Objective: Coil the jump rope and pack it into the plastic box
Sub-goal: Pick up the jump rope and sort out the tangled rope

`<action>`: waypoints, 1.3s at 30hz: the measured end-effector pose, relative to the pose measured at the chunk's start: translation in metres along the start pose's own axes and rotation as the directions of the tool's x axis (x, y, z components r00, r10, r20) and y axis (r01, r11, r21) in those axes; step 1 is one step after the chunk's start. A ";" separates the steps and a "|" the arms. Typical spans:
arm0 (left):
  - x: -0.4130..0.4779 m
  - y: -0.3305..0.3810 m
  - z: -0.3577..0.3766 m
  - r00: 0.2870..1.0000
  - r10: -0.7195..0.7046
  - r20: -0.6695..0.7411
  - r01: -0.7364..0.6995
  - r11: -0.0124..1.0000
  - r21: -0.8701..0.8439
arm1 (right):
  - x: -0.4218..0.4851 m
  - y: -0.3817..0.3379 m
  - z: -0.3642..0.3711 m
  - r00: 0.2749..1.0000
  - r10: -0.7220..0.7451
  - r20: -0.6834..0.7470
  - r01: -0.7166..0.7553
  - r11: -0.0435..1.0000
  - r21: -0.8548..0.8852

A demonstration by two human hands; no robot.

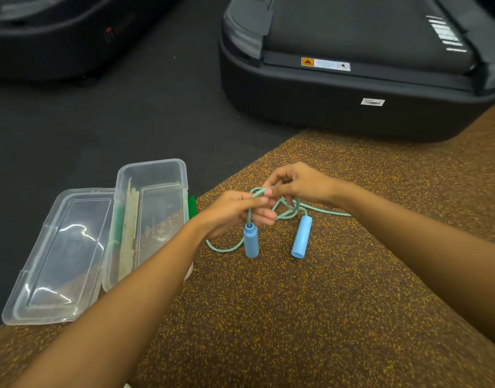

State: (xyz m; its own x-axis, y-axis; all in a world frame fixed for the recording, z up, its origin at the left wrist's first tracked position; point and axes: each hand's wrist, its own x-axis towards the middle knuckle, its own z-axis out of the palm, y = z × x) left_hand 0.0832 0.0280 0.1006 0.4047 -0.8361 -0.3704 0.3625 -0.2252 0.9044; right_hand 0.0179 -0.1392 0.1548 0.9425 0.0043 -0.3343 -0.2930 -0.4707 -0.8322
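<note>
Barely started tbh. Both my left hand (235,211) & right hand (299,186) are pinching the rope (289,212) up top, handles (251,240) dangling over the floor (296,303). Rope's mostly loose, no real coil yet. Box (152,219) sits open w/ nothing packed.

Rope (286,212): thin, teal, braided, loosely tangled on speckled brown floor, partly lifted, 1 strand trailing right. 2 light-blue cylindrical handles: left one (251,240) hanging upright from raised cord, right one (302,241) tilted, lower end on floor. Box (152,219): clear plastic, oblong, open, just left of rope; hinged lid (60,254) flat alongside, further left.
</note>
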 end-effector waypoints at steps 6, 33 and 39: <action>-0.006 0.004 -0.002 0.993 -0.096 0.075 0.099 0.994 -0.037 | -0.006 0.011 -0.005 0.998 0.066 0.005 -0.066 0.997 0.046; -0.008 0.019 0.013 0.934 -0.205 0.292 0.290 0.914 -0.285 | -0.007 0.019 0.004 0.989 0.004 -0.148 0.020 0.987 0.159; -0.005 0.027 0.012 0.960 -0.109 0.258 0.206 0.900 -0.385 | -0.012 0.026 0.004 0.989 0.037 -0.146 -0.012 0.986 0.168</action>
State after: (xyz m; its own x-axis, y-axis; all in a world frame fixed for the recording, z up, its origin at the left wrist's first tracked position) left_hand 0.0807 0.0203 0.1299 0.1327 -0.9070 -0.3997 0.7326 -0.1818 0.6559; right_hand -0.0015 -0.1474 0.1356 0.9445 -0.1413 -0.2965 -0.3269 -0.3161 -0.8906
